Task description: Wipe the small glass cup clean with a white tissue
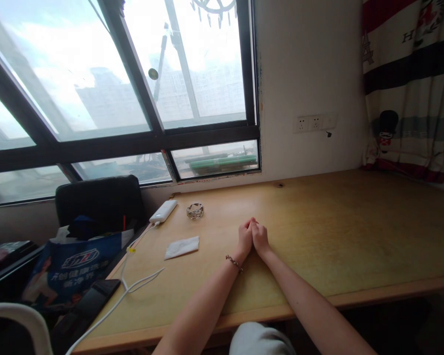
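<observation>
My left hand (pixel 245 236) and my right hand (pixel 259 237) rest side by side on the wooden table (pixel 340 222). Both are closed, with the fingers curled in and the knuckles touching at the front. No object shows in either one. A dark beaded bracelet (pixel 234 264) circles my left wrist. To the left of my hands lies a flat white packet (pixel 182 247), perhaps tissues. Behind it sits a silver openwork ring-shaped item (pixel 195 211). Farther left is a white power bank (pixel 163 211) with a white cable (pixel 123 276) plugged in.
A black chair (pixel 98 197) and a blue printed bag (pixel 74 268) stand beyond the table's left edge. A dark flat object (pixel 91 298) lies near that edge. Windows (pixel 207 74) and a wall with sockets (pixel 314 123) rise behind; a patterned curtain (pixel 410 108) hangs at right.
</observation>
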Motion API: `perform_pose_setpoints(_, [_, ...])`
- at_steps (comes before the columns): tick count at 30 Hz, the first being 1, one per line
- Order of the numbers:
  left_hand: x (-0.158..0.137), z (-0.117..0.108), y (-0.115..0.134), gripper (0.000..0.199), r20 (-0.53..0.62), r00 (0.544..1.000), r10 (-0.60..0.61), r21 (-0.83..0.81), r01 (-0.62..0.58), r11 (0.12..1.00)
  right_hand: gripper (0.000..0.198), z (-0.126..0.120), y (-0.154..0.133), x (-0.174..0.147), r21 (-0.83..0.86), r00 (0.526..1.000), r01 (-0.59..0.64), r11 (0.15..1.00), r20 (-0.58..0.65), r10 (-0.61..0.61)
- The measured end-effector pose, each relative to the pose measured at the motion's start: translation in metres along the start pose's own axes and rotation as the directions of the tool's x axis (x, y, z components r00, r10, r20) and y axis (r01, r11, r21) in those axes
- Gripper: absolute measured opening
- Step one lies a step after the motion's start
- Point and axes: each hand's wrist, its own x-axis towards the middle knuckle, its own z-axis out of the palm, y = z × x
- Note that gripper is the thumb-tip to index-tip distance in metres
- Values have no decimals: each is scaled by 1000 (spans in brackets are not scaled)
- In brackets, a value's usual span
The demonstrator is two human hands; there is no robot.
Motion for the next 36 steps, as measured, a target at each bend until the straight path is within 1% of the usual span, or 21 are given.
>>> perform_pose_setpoints(12, [-2, 0, 2, 36, -22, 1000, 5, 20, -4, 1000, 55, 0, 0, 0, 0, 1000, 14, 1000, -6, -14])
perform_pose_setpoints(19, [-1, 0, 5, 33, 1, 1000, 2, 3, -2, 1000, 54, 0, 0, 0, 35, 1000, 31, 999, -2, -31])
perform_pose_setpoints(28, [2, 1, -6, 36, -5, 1000, 10, 59, -10, 998, 56, 0, 4, 1, -10, 1000, -19, 1000, -19, 19])
perform_pose_setpoints(33, [2, -1, -7, 39, -1, 1000, 25, 159, -25, 987, 58, 1, 7, 3, -61, 999, -9, 998, -37, 6])
perform_pose_setpoints(36, [0, -6, -1, 41, 31, 996, 83, 321, -89, 943, 60, -1, 6, 3, -78, 999, -5, 997, -48, 1])
